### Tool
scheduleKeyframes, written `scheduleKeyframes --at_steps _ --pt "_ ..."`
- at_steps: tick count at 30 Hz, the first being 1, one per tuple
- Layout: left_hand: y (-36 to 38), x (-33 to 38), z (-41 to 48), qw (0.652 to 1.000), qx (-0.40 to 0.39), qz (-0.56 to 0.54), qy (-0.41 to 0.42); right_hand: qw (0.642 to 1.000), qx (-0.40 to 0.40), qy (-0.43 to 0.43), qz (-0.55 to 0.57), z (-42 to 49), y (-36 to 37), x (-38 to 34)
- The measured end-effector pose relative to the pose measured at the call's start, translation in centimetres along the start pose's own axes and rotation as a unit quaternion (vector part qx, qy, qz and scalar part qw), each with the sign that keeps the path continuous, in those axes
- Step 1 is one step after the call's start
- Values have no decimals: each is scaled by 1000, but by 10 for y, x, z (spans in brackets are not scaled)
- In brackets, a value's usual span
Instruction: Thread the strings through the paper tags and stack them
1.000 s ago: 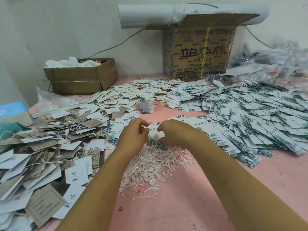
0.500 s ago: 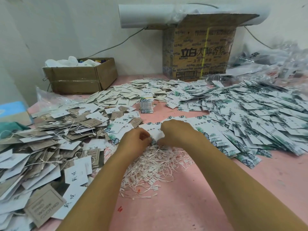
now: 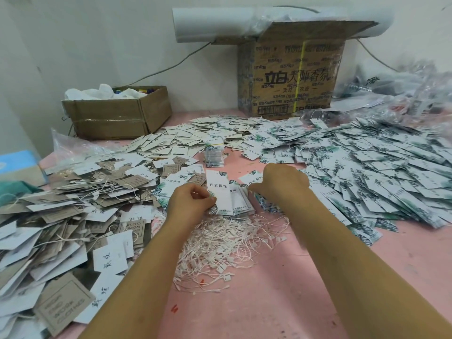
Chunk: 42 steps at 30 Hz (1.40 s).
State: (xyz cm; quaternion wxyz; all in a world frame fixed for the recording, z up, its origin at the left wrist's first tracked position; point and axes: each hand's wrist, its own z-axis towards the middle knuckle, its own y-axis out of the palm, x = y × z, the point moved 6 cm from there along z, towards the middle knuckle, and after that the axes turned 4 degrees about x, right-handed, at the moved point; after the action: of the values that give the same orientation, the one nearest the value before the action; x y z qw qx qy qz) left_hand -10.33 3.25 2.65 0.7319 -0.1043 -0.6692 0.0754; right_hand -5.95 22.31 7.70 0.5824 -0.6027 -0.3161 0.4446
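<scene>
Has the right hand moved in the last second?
Yes. The right hand has shifted right, away from the left hand and toward the leaf-print tag pile, judged against the printed cardboard box.

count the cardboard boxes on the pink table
2: a low open box at the back left by the wall, and a tall printed box at the back centre. Others may be hidden behind the plastic bags.

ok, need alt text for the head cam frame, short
Left hand holds a small stack of white leaf-print tags over a pile of white strings on a pink table; the right hand reaches in beside them. Heaps of tags cover the table on both sides, with two cardboard boxes at the back.
</scene>
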Motion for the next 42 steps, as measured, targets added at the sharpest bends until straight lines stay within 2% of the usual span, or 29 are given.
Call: scheduleKeyframes --at_steps 6,11,15,20,26,30,33,35,37,42 --pt "3 2 -1 997 -25 -69 -34 999 41 -5 -7 -2 -8 -1" --pt "3 7 -3 997 -23 -74 -16 998 62 -3 33 -1 -21 1" --pt "3 14 -3 996 -32 -86 5 989 32 -29 145 -1 -32 -2" --pt "11 26 -8 989 -91 -112 28 953 -32 -77 292 -12 -35 -16" --pt "18 38 -15 977 -145 -143 56 951 -4 -101 293 -15 -33 -23" --pt "21 39 -18 968 -183 -163 63 944 -34 -121 306 -15 -30 -25" --pt "17 41 -15 966 -123 -221 53 936 -84 -139 311 -18 -28 -28" --pt "11 43 -11 966 -68 -241 58 935 -89 -146 312 -19 -28 -30" --pt "8 45 -11 967 -48 -241 67 932 -57 -146 327 -18 -32 -31" --pt "6 50 -13 971 -41 -216 93 901 89 -171 389 -16 -54 -25"
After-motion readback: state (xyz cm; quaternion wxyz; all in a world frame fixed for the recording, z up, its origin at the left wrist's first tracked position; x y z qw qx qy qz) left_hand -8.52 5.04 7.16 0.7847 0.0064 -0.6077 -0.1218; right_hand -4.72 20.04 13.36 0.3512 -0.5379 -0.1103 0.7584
